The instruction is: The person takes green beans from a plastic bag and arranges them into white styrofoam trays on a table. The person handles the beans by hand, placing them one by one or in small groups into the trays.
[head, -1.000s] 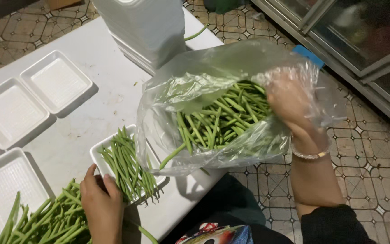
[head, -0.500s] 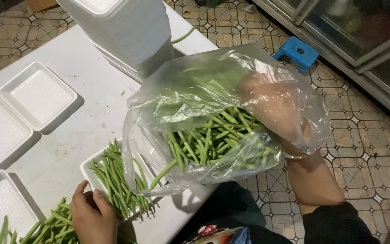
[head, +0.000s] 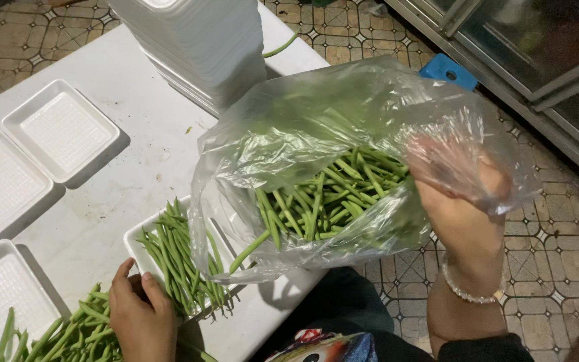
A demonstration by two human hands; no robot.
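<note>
A clear plastic bag (head: pixel 343 167) of green beans (head: pixel 323 198) is gripped in the closed right hand (head: pixel 460 214) and tilted mouth-down over a white foam tray (head: pixel 137 243), evidently for pouring. The tray, on the bench (head: pixel 142 114), is steadied at its edge by the left hand (head: pixel 142 315), fingers loosely curled and grasping nothing.

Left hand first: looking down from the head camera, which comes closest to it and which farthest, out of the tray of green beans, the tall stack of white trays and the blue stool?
Measured from the left hand:
1. Tray of green beans, right beside it, the fingers on its near edge.
2. Stack of white trays, at the table's far side.
3. Blue stool, on the tiled floor beyond the table, up right behind the clear bag.
</note>
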